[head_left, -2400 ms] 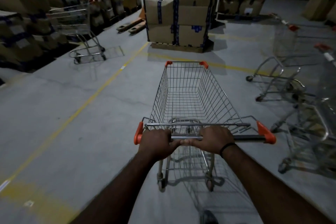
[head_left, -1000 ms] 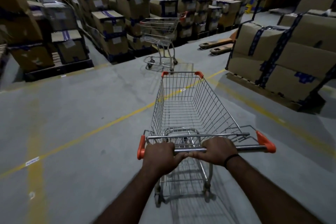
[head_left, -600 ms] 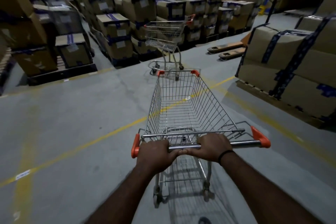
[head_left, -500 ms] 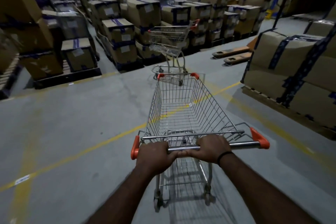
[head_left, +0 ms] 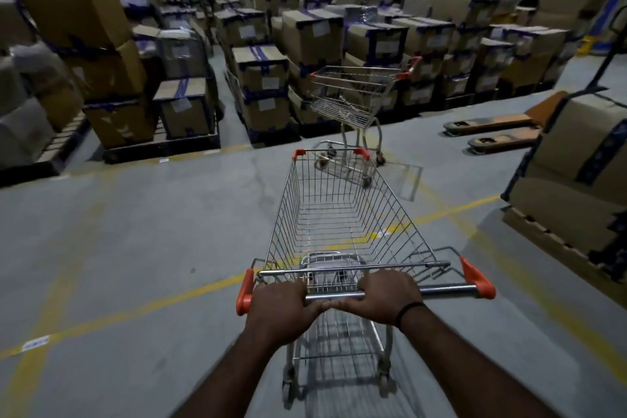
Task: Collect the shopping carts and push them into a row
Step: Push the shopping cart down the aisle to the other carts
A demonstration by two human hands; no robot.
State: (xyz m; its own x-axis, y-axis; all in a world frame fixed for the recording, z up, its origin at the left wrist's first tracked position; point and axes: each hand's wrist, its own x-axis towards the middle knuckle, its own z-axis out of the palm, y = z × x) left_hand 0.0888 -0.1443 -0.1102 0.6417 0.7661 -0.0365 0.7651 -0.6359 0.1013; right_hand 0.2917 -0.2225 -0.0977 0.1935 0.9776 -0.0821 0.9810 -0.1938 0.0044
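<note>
At lower centre of the frame a wire shopping cart stands on concrete, long axis running up-frame, nose aimed at a second cart standing crosswise just ahead, handle to the right. The left hand and right hand wrap their fingers round the handle bar, thumbs touching, probably to steer it. Taped cardboard boxes fill the upper frame.
</note>
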